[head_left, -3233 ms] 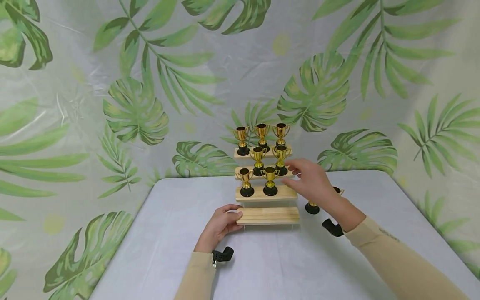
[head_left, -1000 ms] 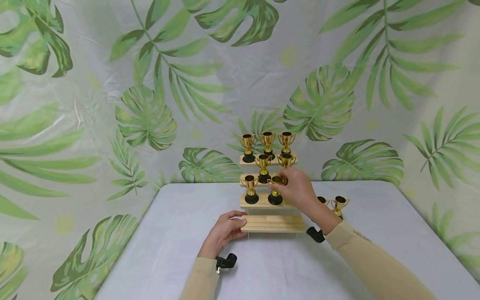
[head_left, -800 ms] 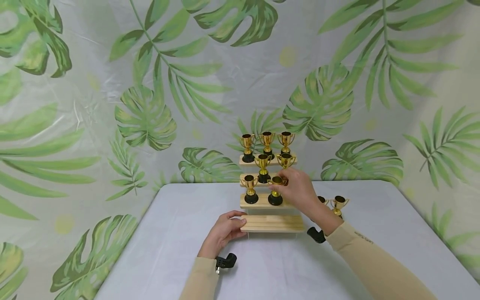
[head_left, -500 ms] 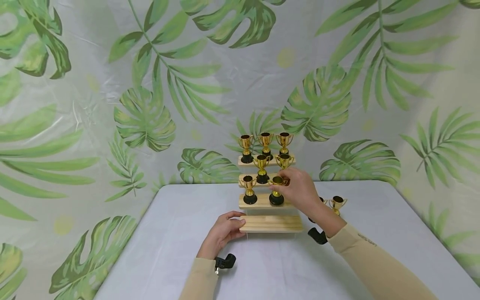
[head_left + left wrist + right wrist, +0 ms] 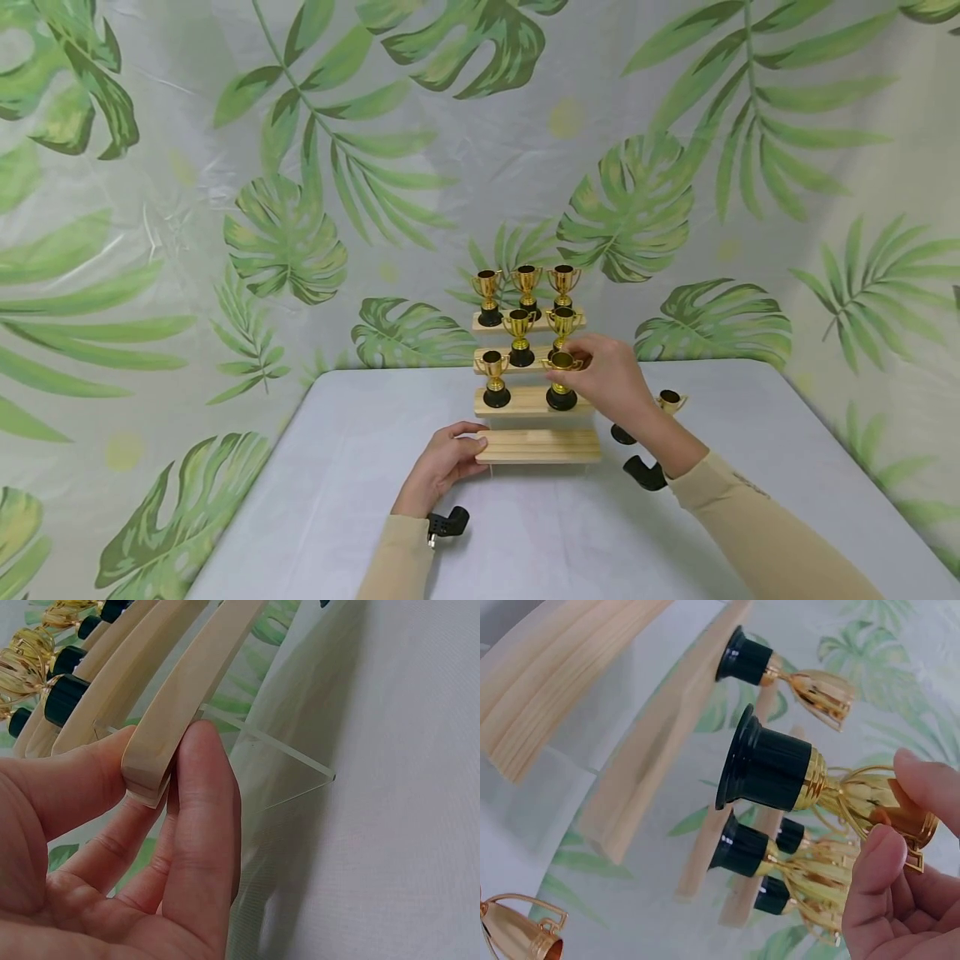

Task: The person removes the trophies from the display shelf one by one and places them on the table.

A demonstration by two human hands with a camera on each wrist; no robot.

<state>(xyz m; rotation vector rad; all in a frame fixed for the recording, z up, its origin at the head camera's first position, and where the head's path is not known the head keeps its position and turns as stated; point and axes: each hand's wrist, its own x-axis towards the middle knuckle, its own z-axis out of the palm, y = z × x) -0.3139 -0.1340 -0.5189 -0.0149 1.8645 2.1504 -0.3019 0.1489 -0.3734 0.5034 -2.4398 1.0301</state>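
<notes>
By the right hand [image 5: 611, 379], 1 gold cup [image 5: 802, 776] is clamped at its bowl, between the thumb and the fingers. It is held about upright over the right part of the 3rd shelf [image 5: 530, 406], counted from the top; in the right wrist view, a gap is seen between its black base and the wood. By the left hand [image 5: 442, 462], the left end of the lowest shelf [image 5: 195, 690] is pinched.

Near the left end of the 3rd shelf, 1 more cup is placed. On the 2nd shelf [image 5: 541, 354] 2 cups are carried, and on the top shelf [image 5: 541, 327] 3 cups. The stand [image 5: 537, 446] is set about midway between the left and right edges of the worktop [image 5: 337, 500]. To its right, 2 cups on the worktop are partly covered by the right forearm [image 5: 675, 442].
</notes>
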